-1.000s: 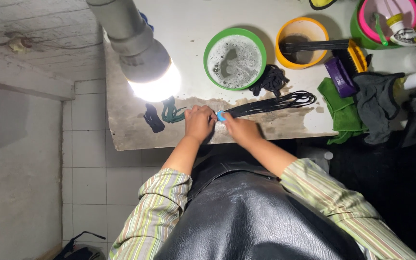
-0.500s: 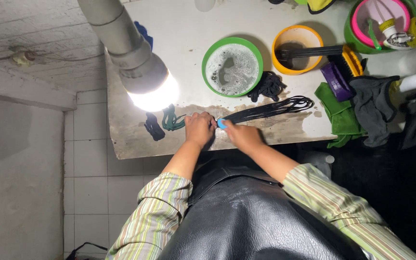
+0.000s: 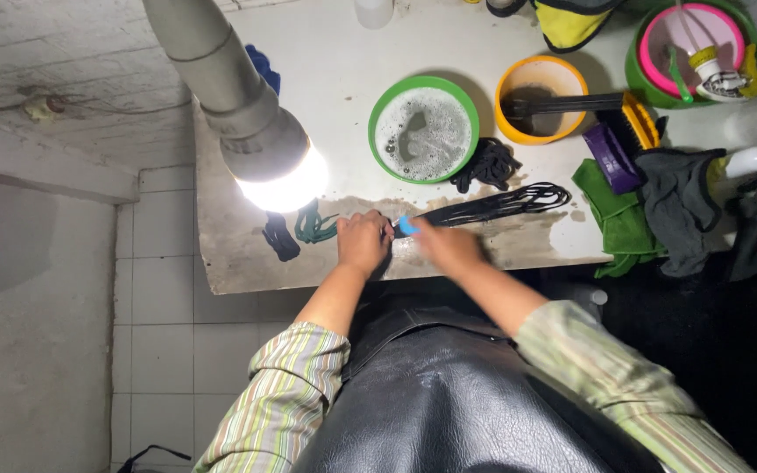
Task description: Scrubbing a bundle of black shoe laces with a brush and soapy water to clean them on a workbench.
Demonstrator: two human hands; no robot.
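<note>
Black laces lie stretched along the table edge; the left hand presses one end down, the right hand grips a blue brush. Green bowl holds foamy water; yellow bowl holds a brush handle.

A small wash-and-repair workshop: worn white table, soapy green basin at twelve o'clock, brushes and rags at two.
</note>
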